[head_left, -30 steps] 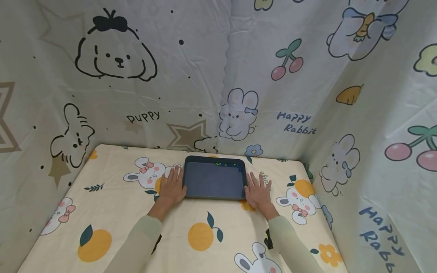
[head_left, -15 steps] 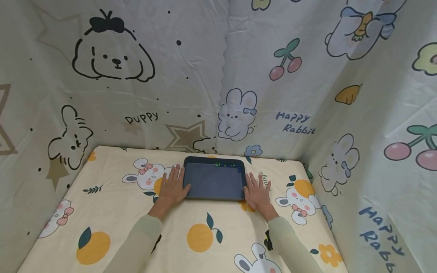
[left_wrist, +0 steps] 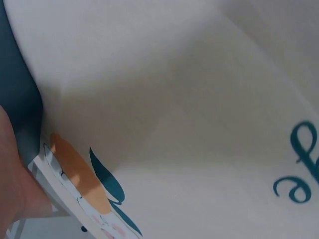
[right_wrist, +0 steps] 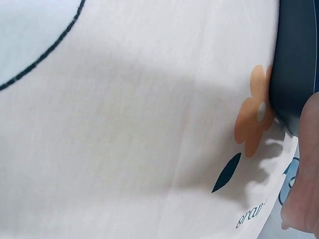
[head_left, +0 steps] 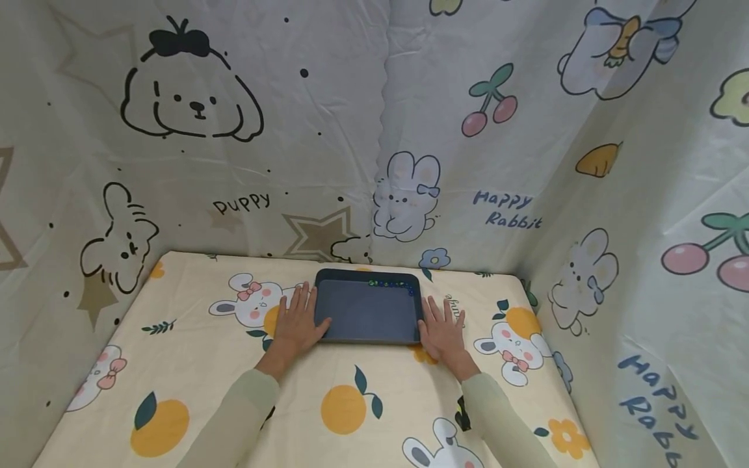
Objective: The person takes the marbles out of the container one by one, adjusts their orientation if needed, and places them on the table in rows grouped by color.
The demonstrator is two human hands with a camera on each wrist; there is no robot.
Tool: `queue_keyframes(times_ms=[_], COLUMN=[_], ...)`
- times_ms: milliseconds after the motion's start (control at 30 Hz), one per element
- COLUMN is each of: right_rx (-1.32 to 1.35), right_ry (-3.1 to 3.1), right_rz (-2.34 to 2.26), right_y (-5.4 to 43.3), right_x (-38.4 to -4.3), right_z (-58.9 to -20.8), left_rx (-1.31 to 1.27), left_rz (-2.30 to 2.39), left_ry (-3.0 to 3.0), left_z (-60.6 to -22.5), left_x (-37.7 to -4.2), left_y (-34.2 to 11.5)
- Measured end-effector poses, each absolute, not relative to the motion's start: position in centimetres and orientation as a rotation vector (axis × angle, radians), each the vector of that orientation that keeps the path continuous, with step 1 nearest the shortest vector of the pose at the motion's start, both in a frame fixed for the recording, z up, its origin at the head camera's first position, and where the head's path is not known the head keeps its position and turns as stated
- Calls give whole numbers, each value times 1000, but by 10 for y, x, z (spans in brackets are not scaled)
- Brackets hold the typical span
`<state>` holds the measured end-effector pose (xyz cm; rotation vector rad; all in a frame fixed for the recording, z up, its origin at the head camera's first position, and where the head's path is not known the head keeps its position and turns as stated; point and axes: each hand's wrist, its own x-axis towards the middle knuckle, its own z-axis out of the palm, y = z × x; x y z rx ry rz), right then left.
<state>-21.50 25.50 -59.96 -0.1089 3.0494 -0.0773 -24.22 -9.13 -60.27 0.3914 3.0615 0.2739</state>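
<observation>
A dark blue-grey rectangular tray [head_left: 363,315] lies on the patterned cloth between both hands. Several small green and blue round beads [head_left: 391,284] form a line along its far side, bunched toward the far right corner. My left hand [head_left: 296,325] rests at the tray's left side with its fingers straight, pointing away, and the thumb reaching over the near left corner. On the opposite side, my right hand [head_left: 443,331] has its fingers spread and extended, the thumb side against the tray's right edge. Each wrist view catches only part of a hand beside the tray's dark wall [left_wrist: 22,94].
A cream cloth [head_left: 234,383] printed with rabbits and oranges covers the table. Pale curtains [head_left: 328,130] with cartoon prints rise behind the table and on both sides. The tray stands close to the table's far edge.
My left thumb has slid a little to the right over the tray's near left corner. The right hand, tray and beads look unchanged, while the head view has shifted slightly.
</observation>
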Motion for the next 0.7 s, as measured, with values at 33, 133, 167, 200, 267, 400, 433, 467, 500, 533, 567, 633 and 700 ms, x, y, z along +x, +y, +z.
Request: queue_keyframes(times_ms=[33,133,167,200,267,400,433,467,500,533,567,633,700], right_rx=[-112,-123,-132,-141,-160,-175,-183,-197,-210,-224,-253,-314,-372], right_ry=[3053,3066,3074,3086,3128,3267,3305,3341,3368,3384,3395,3392,3358], right_rz=[-79,-88,-96,-107,-155,-315,-374,-427,-484,-533,-575,-628,-619], right_y=[255,256,256,256,255,251,249,247,243,239,234,223,210], right_x=[-215,-215,-216,-216,-218,-223,-225,-226,-228,-230,-232,-237,-242], right_z=[-599,-596,-595,-594,-592,-588,-585,-583,-581,-578,-575,-568,-563], left_rx=[395,403,402,400,393,383,381,378,377,377,377,376,366], left_rz=[281,292,287,286,287,292,296,293,291,285,284,303,325], left_ry=[3067,3076,3077,3079,3077,3069,3065,3062,3060,3059,3058,3056,3057], left_z=[-603,-602,-602,-601,-602,-603,-603,-603,-603,-603,-603,-602,-601], left_x=[-242,-242,-242,-242,-241,-241,-241,-241,-241,-241,-241,-240,-239], left_y=[-91,-92,-92,-92,-92,-91,-90,-90,-90,-90,-90,-91,-93])
